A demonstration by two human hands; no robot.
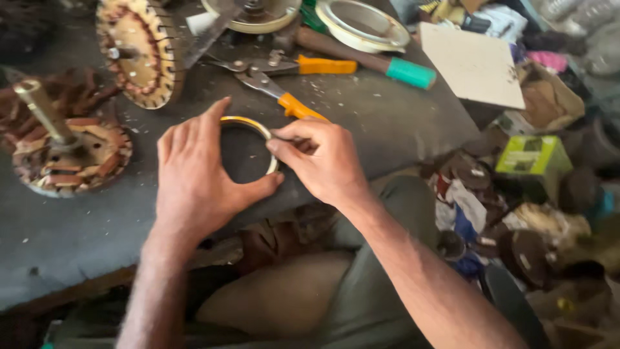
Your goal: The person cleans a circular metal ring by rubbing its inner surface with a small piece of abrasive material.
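Ring (248, 123) of thin, pale metal lies flat on a dusty grey bench (387, 123), near its front edge, steadied between two bare hands. At far left, a worn motor rotor (68, 155) with rust-brown copper windings and a brass-coloured shaft stands on the bench; behind it a second, disc-shaped toothed core (139, 52) is propped on edge. The left hand (194, 174) is spread wide, forefinger and thumb curved around the ring's outer left rim. The right hand (323, 161) pinches the ring's right side, fingertips closed together on it; what they grip there is hard to make out. Behind them lie orange-handled pliers (284, 84) and a wooden handle with a teal grip (381, 64). At right, blurred clutter fills the floor.
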